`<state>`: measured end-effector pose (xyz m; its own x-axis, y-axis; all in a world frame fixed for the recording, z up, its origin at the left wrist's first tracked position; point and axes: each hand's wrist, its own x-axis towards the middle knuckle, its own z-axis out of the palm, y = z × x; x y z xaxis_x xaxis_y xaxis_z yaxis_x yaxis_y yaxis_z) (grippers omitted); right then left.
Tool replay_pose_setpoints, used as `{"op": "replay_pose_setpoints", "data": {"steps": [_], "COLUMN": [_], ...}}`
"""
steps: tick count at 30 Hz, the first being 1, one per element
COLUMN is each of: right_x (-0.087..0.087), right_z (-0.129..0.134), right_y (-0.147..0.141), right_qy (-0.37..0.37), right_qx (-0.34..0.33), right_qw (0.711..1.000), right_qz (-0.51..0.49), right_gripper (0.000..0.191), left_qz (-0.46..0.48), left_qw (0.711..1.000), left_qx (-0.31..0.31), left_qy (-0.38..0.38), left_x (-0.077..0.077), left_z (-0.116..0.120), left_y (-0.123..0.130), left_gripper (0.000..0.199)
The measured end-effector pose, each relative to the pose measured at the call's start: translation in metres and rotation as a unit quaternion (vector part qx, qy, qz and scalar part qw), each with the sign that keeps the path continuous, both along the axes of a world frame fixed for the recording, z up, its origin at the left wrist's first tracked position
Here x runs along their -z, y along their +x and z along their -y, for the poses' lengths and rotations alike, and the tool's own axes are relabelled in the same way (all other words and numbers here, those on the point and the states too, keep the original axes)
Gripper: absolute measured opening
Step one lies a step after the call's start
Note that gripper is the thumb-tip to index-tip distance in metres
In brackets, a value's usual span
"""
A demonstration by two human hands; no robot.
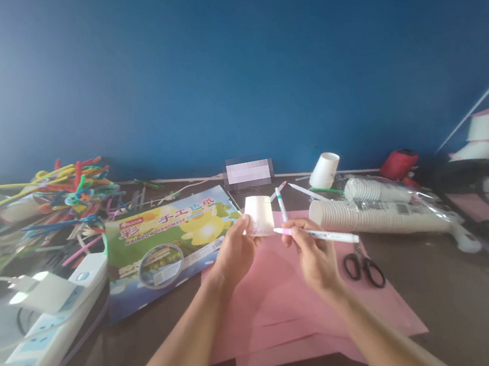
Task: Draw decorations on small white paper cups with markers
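Note:
My left hand is closed around the left side of a white paper cup, which has faint pink marks on its lower part. In my right hand is a white marker, its pink tip end pointing left at the cup's lower right edge. Whether the tip touches the cup I cannot tell. Beneath both hands lie sheets of pink paper. Black-handled scissors rest on the paper, right of my right hand. Another marker lies just beyond the cup.
Left stands a colour-paper pack with a tape roll on it, near a power strip and colourful pipe cleaners. Stacked paper cups, a single cup and a red object are at right. A blue wall rises behind.

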<state>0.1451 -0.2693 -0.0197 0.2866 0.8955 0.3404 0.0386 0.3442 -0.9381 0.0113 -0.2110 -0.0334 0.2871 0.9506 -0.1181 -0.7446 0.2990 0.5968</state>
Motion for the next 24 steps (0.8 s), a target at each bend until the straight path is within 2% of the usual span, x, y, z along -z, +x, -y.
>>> {"op": "replay_pose_setpoints", "data": {"steps": [9,15,20,24], "right_x": [0.0,-0.002,0.002,0.006], "right_z": [0.002,0.002,-0.002,-0.002], "right_y": [0.001,0.001,0.001,0.002], "right_qy": [0.003,-0.003,0.009,0.019], "right_qx": [-0.021,-0.014,-0.006,-0.027], "right_qw": [1.0,0.999,0.999,0.997], "right_qz": [0.002,0.034,-0.048,-0.067], "right_gripper": [0.018,0.019,0.017,0.018], "left_qz": [0.015,0.011,0.02,0.018], "left_qw": [0.999,0.999,0.998,0.998], "left_qx": [0.027,0.03,0.05,0.059], "left_qy": [0.033,0.016,0.013,0.033], "left_x": [0.013,0.005,-0.001,0.002], "left_z": [-0.007,-0.004,-0.002,-0.003], "left_y": [-0.004,-0.002,-0.001,-0.004], "left_gripper": [0.028,0.032,0.037,0.034]}}
